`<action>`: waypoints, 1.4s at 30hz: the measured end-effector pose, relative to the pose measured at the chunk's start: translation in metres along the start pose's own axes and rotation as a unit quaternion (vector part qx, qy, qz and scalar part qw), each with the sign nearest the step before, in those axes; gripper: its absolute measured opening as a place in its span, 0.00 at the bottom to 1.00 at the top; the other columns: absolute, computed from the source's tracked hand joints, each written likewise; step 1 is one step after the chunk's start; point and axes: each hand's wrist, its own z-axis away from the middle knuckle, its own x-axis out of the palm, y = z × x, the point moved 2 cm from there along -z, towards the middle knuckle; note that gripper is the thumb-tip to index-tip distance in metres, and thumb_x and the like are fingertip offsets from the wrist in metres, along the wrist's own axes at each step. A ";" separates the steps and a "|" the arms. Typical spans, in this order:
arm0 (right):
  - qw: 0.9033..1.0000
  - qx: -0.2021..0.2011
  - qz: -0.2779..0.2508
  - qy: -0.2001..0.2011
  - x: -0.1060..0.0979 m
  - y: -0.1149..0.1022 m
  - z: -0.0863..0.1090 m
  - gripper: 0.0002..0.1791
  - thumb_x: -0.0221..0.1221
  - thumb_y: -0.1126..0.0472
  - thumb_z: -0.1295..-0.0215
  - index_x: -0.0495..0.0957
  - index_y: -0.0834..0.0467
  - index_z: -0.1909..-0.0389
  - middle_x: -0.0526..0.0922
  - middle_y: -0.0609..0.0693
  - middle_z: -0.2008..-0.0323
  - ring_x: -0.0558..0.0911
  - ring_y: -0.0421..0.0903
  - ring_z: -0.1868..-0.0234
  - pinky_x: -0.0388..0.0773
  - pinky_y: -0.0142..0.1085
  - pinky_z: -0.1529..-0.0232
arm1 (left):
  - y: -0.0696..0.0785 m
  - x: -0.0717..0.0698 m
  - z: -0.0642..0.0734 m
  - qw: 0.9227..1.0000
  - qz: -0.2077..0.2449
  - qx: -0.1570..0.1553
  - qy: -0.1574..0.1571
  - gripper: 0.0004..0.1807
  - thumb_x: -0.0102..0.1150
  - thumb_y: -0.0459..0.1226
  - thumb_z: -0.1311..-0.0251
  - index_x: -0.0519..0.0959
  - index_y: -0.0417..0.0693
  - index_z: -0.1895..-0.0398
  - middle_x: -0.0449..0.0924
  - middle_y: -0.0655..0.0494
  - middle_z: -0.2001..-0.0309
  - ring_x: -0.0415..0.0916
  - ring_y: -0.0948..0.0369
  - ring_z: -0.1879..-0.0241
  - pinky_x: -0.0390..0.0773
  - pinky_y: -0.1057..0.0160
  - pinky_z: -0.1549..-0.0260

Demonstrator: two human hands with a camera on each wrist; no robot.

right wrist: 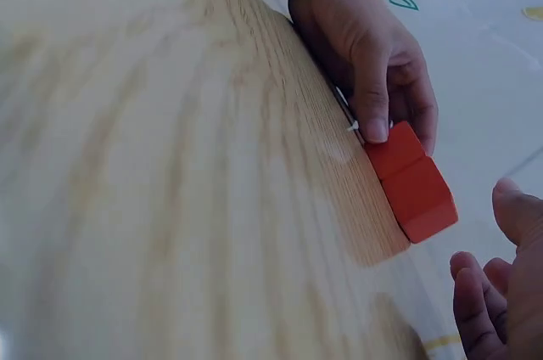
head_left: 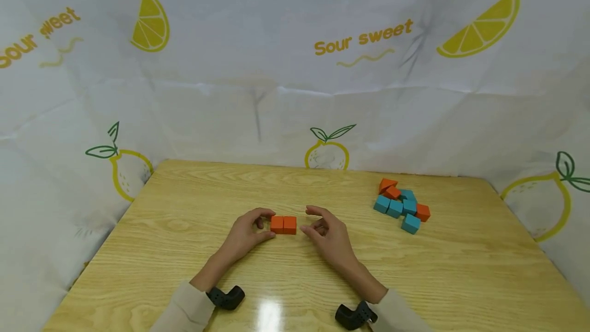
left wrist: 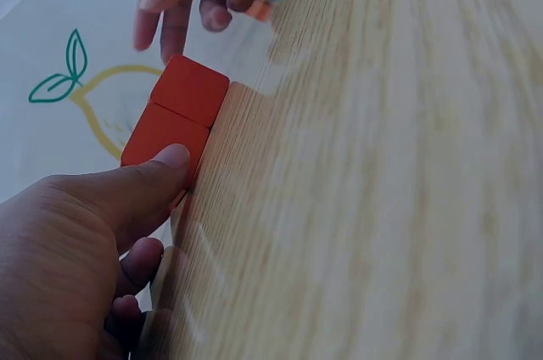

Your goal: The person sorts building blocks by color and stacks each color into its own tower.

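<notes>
Two orange cube blocks stand side by side on the wooden table, their faces touching. My left hand point(head_left: 244, 233) pinches the left orange block point(head_left: 276, 225), with the thumb on its near face, as the left wrist view shows; the forefinger reaches to its far side. To the right of the pair is my right hand point(head_left: 331, 234), its fingers loosely bent and apart from the right orange block point(head_left: 290, 225). A gap shows between that hand and the block in the right wrist view, and nothing is between thumb and fingers.
At the table's back right lies a loose group of several blue blocks point(head_left: 394, 208) and orange blocks point(head_left: 422, 212), one orange piece point(head_left: 387, 185) looking wedge-shaped. A white cloth point(head_left: 230, 117) with lemon prints hangs behind and beside the wooden table point(head_left: 193, 188).
</notes>
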 end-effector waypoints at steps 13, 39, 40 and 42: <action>0.998 -0.022 0.005 0.062 -0.046 -0.015 0.019 0.25 0.61 0.71 0.37 0.69 0.63 0.39 0.78 0.65 0.53 0.82 0.59 0.65 0.79 0.34 0.64 | 0.000 0.000 0.001 1.000 -0.015 -0.006 0.000 0.23 0.72 0.37 0.49 0.79 0.53 0.48 0.74 0.63 0.66 0.68 0.62 0.68 0.70 0.62 0.68; 0.983 -0.019 0.081 0.163 -0.125 -0.002 0.050 0.17 0.57 0.74 0.36 0.73 0.69 0.46 0.79 0.64 0.56 0.81 0.49 0.71 0.76 0.27 0.70 | 0.000 0.001 0.001 1.000 -0.011 -0.008 0.001 0.23 0.72 0.36 0.50 0.79 0.52 0.48 0.74 0.62 0.65 0.68 0.61 0.68 0.70 0.62 0.68; 0.982 -0.016 0.083 0.170 -0.128 -0.002 0.050 0.16 0.57 0.74 0.36 0.73 0.69 0.47 0.79 0.64 0.56 0.81 0.48 0.71 0.76 0.27 0.70 | 0.001 0.001 0.001 1.000 -0.011 -0.007 0.000 0.23 0.72 0.36 0.49 0.79 0.52 0.48 0.74 0.62 0.65 0.68 0.61 0.68 0.70 0.62 0.68; 0.980 -0.008 0.084 0.180 -0.135 0.001 0.050 0.16 0.57 0.72 0.35 0.73 0.68 0.47 0.79 0.65 0.56 0.81 0.46 0.70 0.77 0.27 0.70 | 0.001 0.001 0.001 1.000 -0.012 -0.006 -0.001 0.23 0.72 0.36 0.49 0.79 0.52 0.48 0.74 0.62 0.65 0.68 0.62 0.68 0.70 0.62 0.68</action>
